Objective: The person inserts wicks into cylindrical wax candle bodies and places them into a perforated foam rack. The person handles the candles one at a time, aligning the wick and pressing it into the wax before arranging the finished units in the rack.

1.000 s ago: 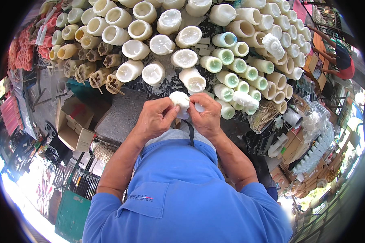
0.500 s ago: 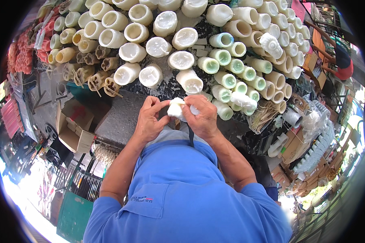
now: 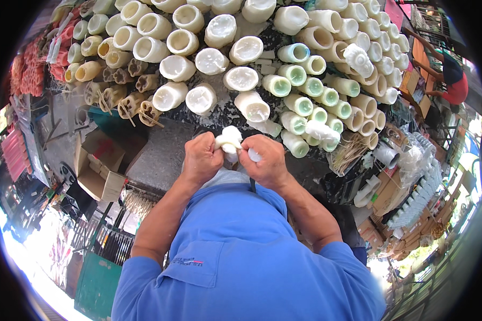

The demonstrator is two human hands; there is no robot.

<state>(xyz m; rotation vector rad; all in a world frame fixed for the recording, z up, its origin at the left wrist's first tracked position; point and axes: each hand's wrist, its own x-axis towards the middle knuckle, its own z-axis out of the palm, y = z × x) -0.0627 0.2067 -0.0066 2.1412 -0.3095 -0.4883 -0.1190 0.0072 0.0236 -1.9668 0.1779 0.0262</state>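
Note:
In front of my waist, both hands grip a soft-looking white piece [image 3: 230, 141], bent or twisted across its middle, with a rounded lump on top. I cannot make out exactly what it is. The fingers of my left hand [image 3: 200, 158] are curled in, pinching its left end between thumb and forefinger. On the opposite side, my right hand [image 3: 266, 161] is closed with its thumb against the right end. A small pale, rounded bit [image 3: 254, 155] shows by the right thumb. Just beyond my hands lies a cream cylindrical mould [image 3: 252, 106] with a whitish fill.
Many cream moulds [image 3: 180, 42] crowd the dark, wax-spattered table ahead, with greenish-filled moulds [image 3: 294, 75] to the right. Thin sticks [image 3: 349, 151] lie at its right edge. An open cardboard box [image 3: 103, 169] stands at left. Another person [image 3: 455, 85] is at far right.
My left hand has closed from a fingertip hold into a curled grip. The white piece is now twisted across its middle, its lump pointing up. My right hand has turned slightly and closed in.

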